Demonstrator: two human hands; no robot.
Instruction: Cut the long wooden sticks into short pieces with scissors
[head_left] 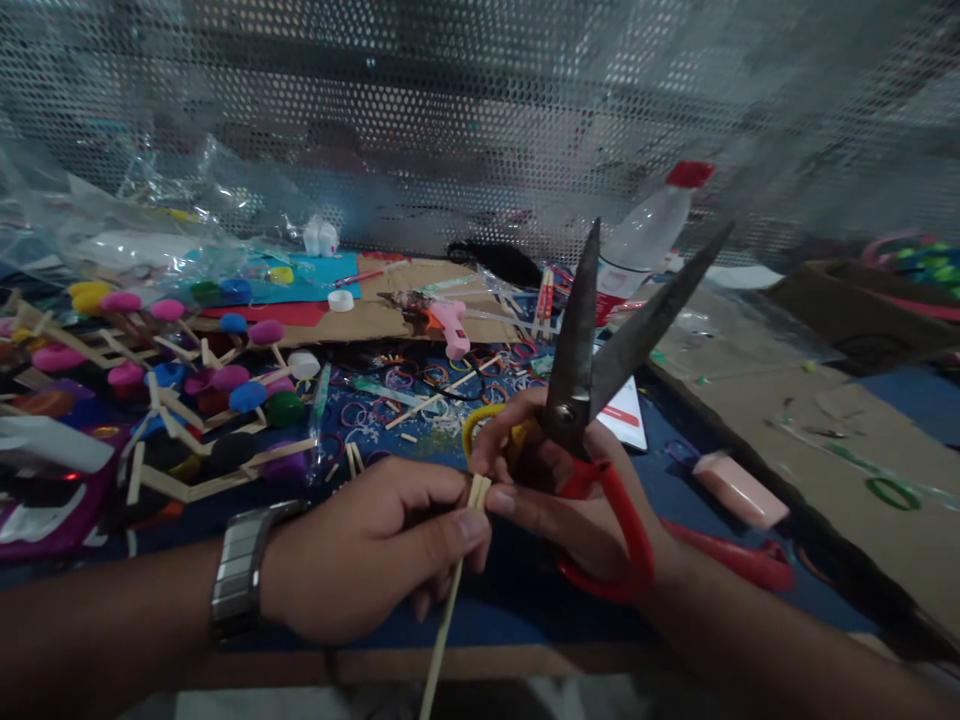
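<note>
My left hand [367, 550], with a metal-band watch [241, 570] on its wrist, is closed around thin wooden sticks [444, 632]. Their paired tips stick up between its thumb and fingers, and one long end slants down past the table's front edge. The scissors [574, 350] hang in my right hand [551, 520], blades spread and pointing up and away. One of their handles is red. Thumb and fingertips of that same hand meet at the stick tips, beside the left thumb. The lower left fingers are partly hidden.
Stick pieces with coloured caps [247, 397] crowd the left. A pink glue gun [450, 328] lies on cardboard behind the loose rubber bands [360, 415]. Back right stands a red-capped bottle [652, 230]. A phone [626, 420], pink block [741, 490] and cardboard box [855, 310] are on the right.
</note>
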